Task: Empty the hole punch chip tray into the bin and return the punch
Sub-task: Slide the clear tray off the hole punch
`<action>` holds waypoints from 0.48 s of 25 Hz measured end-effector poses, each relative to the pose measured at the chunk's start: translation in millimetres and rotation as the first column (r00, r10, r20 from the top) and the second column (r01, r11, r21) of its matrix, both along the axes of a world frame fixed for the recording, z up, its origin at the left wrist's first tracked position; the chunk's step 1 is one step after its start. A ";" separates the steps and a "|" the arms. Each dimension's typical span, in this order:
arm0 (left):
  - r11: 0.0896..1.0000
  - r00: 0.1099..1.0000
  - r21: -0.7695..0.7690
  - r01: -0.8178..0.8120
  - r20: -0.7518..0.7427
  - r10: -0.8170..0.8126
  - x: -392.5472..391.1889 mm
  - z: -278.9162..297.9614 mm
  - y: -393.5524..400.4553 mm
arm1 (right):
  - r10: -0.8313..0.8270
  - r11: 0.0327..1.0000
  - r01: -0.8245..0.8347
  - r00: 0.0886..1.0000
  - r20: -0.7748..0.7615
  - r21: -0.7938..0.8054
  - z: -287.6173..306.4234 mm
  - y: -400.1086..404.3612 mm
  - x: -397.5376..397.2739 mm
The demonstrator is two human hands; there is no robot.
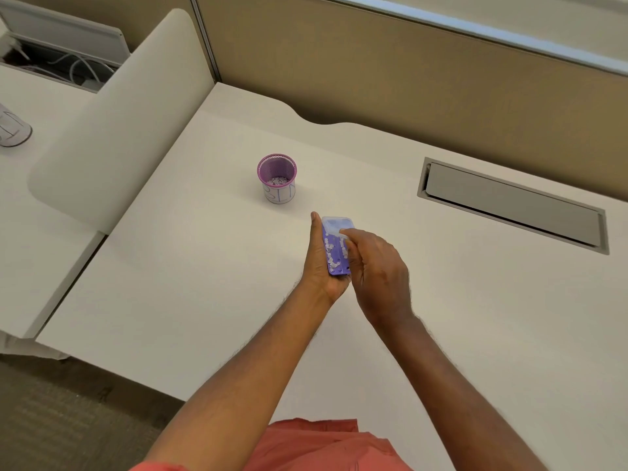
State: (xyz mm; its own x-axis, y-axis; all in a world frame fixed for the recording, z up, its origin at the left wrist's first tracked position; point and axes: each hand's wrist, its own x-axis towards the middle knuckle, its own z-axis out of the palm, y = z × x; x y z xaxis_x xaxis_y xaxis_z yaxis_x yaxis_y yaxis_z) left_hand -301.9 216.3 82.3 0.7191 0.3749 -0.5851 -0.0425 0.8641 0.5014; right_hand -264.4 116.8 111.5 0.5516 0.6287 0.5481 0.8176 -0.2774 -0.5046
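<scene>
My left hand cradles a purple hole punch turned underside up above the desk, with white paper chips scattered on its base. The fingers of my right hand grip the translucent chip tray cover, which sits partly off the far end of the punch. A small purple mesh bin, labelled in blue on a white band, stands on the desk beyond my hands. Some white chips lie in its bottom.
The white desk has a closed grey cable hatch at the right and a tan partition wall behind. A white divider panel stands to the left; a clear cup sits on the neighbouring desk.
</scene>
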 end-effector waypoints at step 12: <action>0.985 0.991 -0.115 -0.129 -0.049 0.124 2.4 -9.8 14.5 | -0.017 0.935 0.256 0.722 -0.692 0.245 3.7 7.4 14.1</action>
State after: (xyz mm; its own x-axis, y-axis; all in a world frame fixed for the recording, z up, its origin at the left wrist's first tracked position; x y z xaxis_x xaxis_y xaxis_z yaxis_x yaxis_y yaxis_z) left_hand -299.5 230.8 72.5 0.6446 0.3878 -0.6589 -0.1363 0.9063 0.4000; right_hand -250.4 124.2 115.2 0.9117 0.3845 0.1451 0.1951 -0.0942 -0.9762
